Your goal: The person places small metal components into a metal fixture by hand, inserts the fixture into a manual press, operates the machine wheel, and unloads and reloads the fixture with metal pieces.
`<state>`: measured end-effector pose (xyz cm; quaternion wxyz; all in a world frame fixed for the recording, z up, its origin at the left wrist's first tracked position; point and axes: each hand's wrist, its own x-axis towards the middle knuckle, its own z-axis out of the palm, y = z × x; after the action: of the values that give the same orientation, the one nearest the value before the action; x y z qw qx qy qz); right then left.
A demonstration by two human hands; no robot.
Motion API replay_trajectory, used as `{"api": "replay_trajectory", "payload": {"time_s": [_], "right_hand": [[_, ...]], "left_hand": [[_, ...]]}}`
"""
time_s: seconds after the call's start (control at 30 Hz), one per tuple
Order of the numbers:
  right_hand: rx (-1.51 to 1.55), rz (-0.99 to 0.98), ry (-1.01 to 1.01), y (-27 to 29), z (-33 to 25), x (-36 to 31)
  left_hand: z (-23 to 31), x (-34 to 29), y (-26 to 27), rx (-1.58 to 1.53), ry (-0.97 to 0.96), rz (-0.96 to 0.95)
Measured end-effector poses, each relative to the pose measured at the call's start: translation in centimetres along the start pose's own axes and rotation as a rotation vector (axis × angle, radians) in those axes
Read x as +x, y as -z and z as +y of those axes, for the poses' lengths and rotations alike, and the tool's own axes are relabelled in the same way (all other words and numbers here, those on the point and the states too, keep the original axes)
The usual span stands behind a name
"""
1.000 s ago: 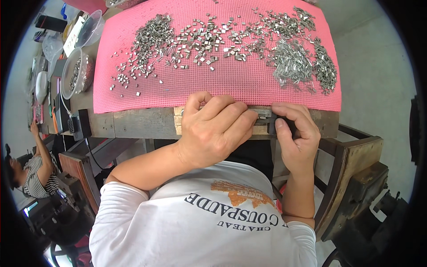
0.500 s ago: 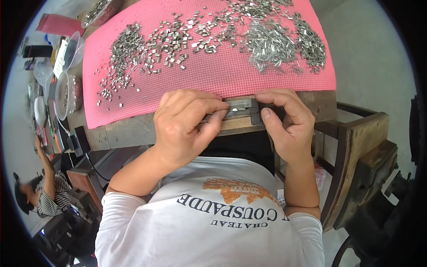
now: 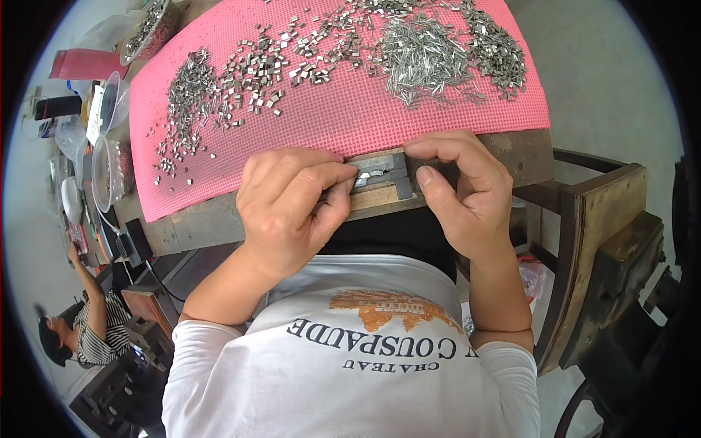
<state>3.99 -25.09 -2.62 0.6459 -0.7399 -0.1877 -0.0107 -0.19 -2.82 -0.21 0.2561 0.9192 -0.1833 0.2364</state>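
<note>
Soft, bright light lay evenly over the mat [image 3: 307,124], its source out of view. The pins [image 3: 423,62] toward the mat's far right corner glinted, while a faint shadow dulled its near edge beside the left hand [image 3: 288,197]. The shirt [image 3: 343,401] showed very pale, and shade gathered under the bench [image 3: 208,226]. Fisheye distortion bowed the mat's right edge, black rimmed the view, and fine detail looked slightly soft.
</note>
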Motion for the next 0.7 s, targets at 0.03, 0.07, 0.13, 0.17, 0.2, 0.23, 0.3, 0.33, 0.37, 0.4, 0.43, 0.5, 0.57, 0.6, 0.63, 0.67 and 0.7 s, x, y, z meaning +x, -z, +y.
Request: {"api": "replay_trajectory", "payload": {"time_s": [0.03, 0.07, 0.13, 0.17, 0.2, 0.23, 0.3, 0.33, 0.37, 0.4, 0.43, 0.5, 0.57, 0.6, 0.63, 0.67, 0.7], "right_hand": [[0.002, 0.001, -0.002, 0.0, 0.0, 0.0], [0.002, 0.002, -0.003, 0.0, 0.0, 0.0], [-0.003, 0.001, -0.001, 0.0, 0.0, 0.0], [-0.003, 0.000, -0.002, -0.1, 0.0, 0.0], [-0.004, 0.004, 0.003, -0.1, 0.1, 0.1], [-0.006, 0.008, 0.008, -0.1, 0.2, 0.1], [0.002, -0.001, 0.002, 0.1, 0.2, 0.3], [0.009, -0.009, -0.002, 0.2, 0.1, 0.5], [0.010, -0.013, 0.001, 0.2, -0.2, 0.6], [0.060, -0.017, -0.035, 0.4, -0.9, 0.8], [0.109, -0.022, -0.069, 0.6, -1.8, 1.2], [0.129, -0.118, 0.032, 1.6, -4.3, 1.7], [0.233, -0.070, 0.051, 2.9, -10.0, 1.6], [0.340, -0.046, 0.114, 3.1, -12.4, 1.2], [0.335, -0.093, 0.184, 3.6, -12.8, 2.0], [0.425, -0.041, 0.247, 2.9, -13.9, 3.9], [0.527, 0.029, 0.280, 3.1, -13.6, 4.5]], "left_hand": [[0.1, 0.0, 0.0, 0.000, 0.000, 0.000], [0.3, 0.0, 0.1, 0.054, -0.033, -0.008], [0.5, 0.0, 0.2, 0.107, -0.065, -0.014], [0.6, 0.1, 0.2, 0.131, -0.081, -0.028], [0.6, 0.2, 0.3, 0.155, -0.097, -0.041], [0.7, 0.4, 0.5, 0.155, -0.096, -0.040], [1.0, 1.1, 1.2, 0.079, -0.078, -0.141], [1.0, 1.3, 1.5, 0.081, -0.077, -0.138], [1.0, 1.3, 1.8, 0.053, -0.045, -0.208], [0.9, 1.3, 2.2, 0.025, -0.013, -0.275], [0.5, 1.4, 2.7, -0.138, 0.115, -0.276], [-0.2, 1.9, 4.6, -0.552, 0.325, -0.206], [1.9, 3.1, 6.9, -0.968, 0.400, 0.035], [2.6, 3.1, 7.3, -0.961, 0.389, 0.049], [2.2, 5.5, 6.0, -0.982, 0.279, 0.158], [4.0, 9.6, 3.8, -1.031, 0.121, 0.218], [-1.1, 2.3, 13.2, -1.088, -0.013, 0.241]]}}
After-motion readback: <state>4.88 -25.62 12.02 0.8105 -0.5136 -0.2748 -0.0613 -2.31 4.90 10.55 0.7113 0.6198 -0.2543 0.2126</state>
